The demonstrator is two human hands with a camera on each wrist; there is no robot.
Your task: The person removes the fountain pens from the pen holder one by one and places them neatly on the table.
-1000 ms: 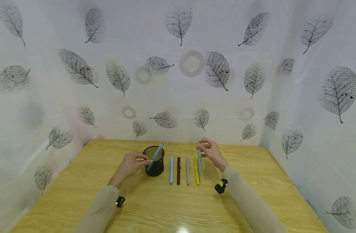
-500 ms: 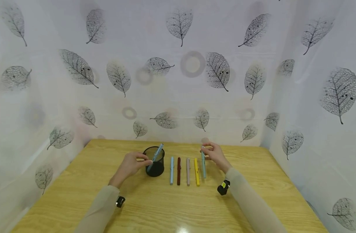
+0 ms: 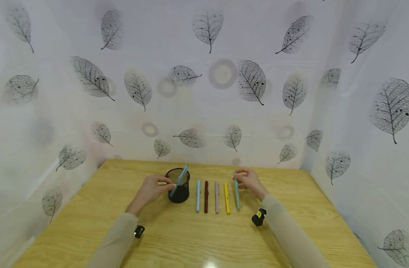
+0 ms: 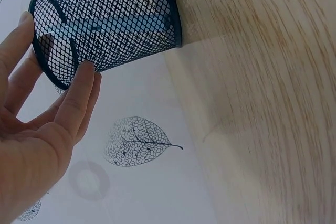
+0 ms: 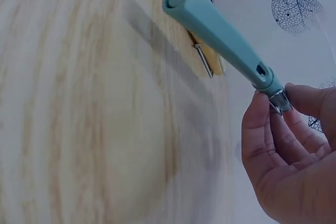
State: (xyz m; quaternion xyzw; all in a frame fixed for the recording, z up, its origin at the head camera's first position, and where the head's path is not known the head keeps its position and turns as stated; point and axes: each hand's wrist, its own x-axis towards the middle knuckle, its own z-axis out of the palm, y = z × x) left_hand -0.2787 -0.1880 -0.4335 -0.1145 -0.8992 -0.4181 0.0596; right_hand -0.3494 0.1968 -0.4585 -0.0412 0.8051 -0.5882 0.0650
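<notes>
My left hand holds the black mesh pen cup by its rim, fingers and thumb on opposite sides of it. Inside the cup leans a blue pen, also visible through the mesh in the left wrist view. My right hand pinches one end of a mint green pen between thumb and fingertips. This pen slants over the tabletop, its other end pointing toward me, just right of a yellow pen.
Left of the yellow pen lie a pinkish-grey pen, a dark red pen and a light blue pen, side by side. The wooden table ends at a leaf-patterned curtain, which also hangs on both sides.
My right hand has moved right and toward me with the green pen, widening the gap to the yellow one. The left hand and cup have stayed put.
</notes>
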